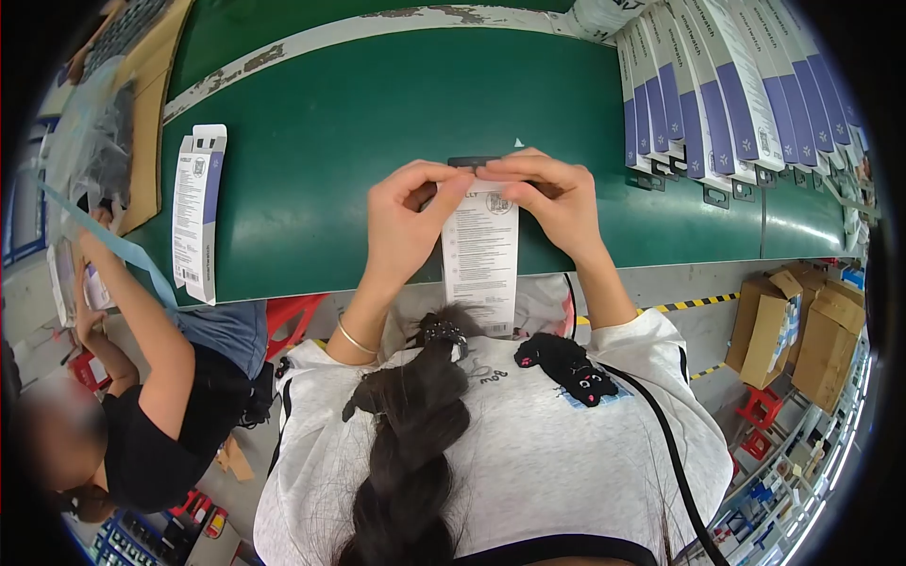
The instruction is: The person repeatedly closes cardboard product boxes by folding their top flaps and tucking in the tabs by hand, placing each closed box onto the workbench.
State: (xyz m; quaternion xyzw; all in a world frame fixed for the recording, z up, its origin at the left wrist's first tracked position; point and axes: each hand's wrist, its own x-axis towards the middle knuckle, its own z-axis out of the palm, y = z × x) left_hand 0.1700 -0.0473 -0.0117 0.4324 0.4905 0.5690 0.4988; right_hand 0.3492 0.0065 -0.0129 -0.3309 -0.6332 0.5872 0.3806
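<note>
Pinching the box (479, 250) at its far end, I have both grips closed narrow on it, left hand (404, 212) and right hand (568, 206) equally near, by the dark tab (465, 161). Its long axis runs from my fingertips back toward the torso (528, 434), past the table's (311, 141) near edge.

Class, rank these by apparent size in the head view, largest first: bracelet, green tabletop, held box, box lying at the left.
1. Green tabletop
2. Held box and box lying at the left: too alike to rank
3. Bracelet
</note>
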